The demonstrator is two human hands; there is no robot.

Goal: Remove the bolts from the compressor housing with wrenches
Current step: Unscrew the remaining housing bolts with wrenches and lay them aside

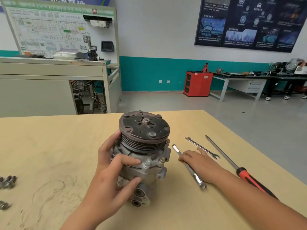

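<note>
Nearest, both forearms are cut off by the bottom edge, and at the far left edge two blurred clusters of loose bolts (pixel 7 181) lie on the pale counter (pixel 49 146), partly out of view. The left hand (pixel 114 171) grips the compressor housing (pixel 144 161), which stands near the middle of the counter with its dark grooved pulley (pixel 144 128) on top; the fingers (pixel 131 161) are spread and curled round the grey body, hiding much of its left side. A bolt head (pixel 146 163) shows on the flange just beside the fingertips. The right hand (pixel 197 161) lies palm down over a ratchet wrench (pixel 198 180) just right of the housing. It covers the wrench's middle, so I cannot tell whether its fingers close round the handle or only rest there. A red-handled screwdriver (pixel 244 174) is partly hidden behind the right forearm. An open-ended wrench (pixel 194 143) lies between the two tools. Beyond the counter, a red cabinet (pixel 197 83) stands by the wall; a dark poster (pixel 249 22) is too blurred to read.
</note>
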